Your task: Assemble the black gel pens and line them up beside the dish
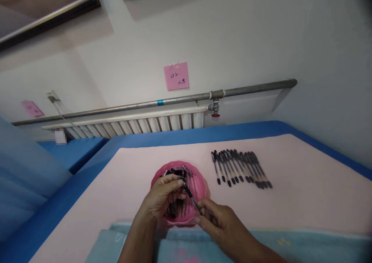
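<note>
One pen point(191, 196), your left hand point(162, 193) pinching its far end, right hand point(221, 221) its near; pink bowl point(201, 186) beneath left. Keep both grips in line.

Single head-worn view, facing forward and down along the wearer's forearms point(139, 238), which enter at the bottom edge; left hand point(165, 195) and right hand point(222, 222) sit low in frame, near the lens, partly across the bowl point(201, 186). Pink sheet point(116, 195) seen at a slant from above, far edge just below mid-frame, pens point(242, 168) right of the bowl. Wall point(247, 42) farther off, taking the upper half, pipe point(183, 99) climbing rightward across it.
</note>
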A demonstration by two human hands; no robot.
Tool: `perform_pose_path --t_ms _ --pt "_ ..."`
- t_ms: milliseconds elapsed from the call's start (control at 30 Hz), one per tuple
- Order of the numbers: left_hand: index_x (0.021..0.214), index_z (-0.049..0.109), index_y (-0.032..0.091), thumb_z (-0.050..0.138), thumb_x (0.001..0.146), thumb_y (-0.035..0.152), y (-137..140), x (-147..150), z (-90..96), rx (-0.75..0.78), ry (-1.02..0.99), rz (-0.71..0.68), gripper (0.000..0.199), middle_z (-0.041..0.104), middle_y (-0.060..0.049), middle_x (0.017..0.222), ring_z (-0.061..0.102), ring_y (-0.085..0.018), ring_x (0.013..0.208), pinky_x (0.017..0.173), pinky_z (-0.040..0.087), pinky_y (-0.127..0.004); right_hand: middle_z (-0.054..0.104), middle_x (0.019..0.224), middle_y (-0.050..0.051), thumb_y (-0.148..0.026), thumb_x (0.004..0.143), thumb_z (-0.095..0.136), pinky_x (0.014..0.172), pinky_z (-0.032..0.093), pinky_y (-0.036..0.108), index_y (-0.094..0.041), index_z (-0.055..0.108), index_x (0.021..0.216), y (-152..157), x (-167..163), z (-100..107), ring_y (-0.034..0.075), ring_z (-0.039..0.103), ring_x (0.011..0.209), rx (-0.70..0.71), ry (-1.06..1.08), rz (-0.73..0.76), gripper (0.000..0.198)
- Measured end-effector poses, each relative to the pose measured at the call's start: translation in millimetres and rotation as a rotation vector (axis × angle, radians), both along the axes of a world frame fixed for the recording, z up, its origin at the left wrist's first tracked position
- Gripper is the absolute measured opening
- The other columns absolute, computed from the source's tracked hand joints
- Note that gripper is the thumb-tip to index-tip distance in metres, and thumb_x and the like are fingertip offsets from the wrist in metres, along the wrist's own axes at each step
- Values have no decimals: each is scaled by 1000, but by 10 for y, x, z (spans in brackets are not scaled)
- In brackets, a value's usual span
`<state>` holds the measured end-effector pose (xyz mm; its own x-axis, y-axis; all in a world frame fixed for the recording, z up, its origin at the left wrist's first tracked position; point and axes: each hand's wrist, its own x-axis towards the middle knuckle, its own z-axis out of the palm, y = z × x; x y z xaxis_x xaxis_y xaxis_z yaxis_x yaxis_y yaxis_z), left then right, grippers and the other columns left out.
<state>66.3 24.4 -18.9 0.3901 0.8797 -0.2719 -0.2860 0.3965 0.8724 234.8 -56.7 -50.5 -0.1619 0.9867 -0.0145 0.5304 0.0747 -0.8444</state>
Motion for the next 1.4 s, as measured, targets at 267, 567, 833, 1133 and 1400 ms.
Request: perform_pose_path --t_ms 267,567,833,1133,1400 --pt "74 63 12 77 60 21 -54 105 -7 -15 -50 60 22 62 0 63 59 -9 57 55 52 -21 53 60 -4 -38 85 45 52 31 21 -23 52 77 -28 7 23 12 46 55 101 -54 -115 18" --pt "71 63 13 79 58 22 -46 136 -25 -25 -44 163 23 62 1 60 59 -9 56 55 51 -21 49 57 -6 -33 82 50 49 29 21 -24 53 88 -12 -12 64 11 44 52 44 -4 -103 12" --pt "70 62 12 79 57 23 -40 142 -26 -20 -33 168 24 62 0 60 60 -10 57 55 51 -22 54 63 -3 -35 87 42 53 33 22 -23 51 85 -4 -2 57 12 47 56 92 21 -110 15" --pt "69 62 12 79 57 24 -37 139 -29 -7 -35 178 24 63 0 63 60 -11 59 56 51 -22 52 63 -3 -36 90 35 54 34 23 -23 49 81 6 0 48 12 47 56 93 36 -110 21" --pt "68 62 13 79 58 25 -26 129 -34 2 -41 183 23 64 -1 65 61 -11 61 58 51 -23 50 62 -4 -37 91 35 53 32 23 -23 47 76 20 14 20 12 46 56 92 9 -117 24"
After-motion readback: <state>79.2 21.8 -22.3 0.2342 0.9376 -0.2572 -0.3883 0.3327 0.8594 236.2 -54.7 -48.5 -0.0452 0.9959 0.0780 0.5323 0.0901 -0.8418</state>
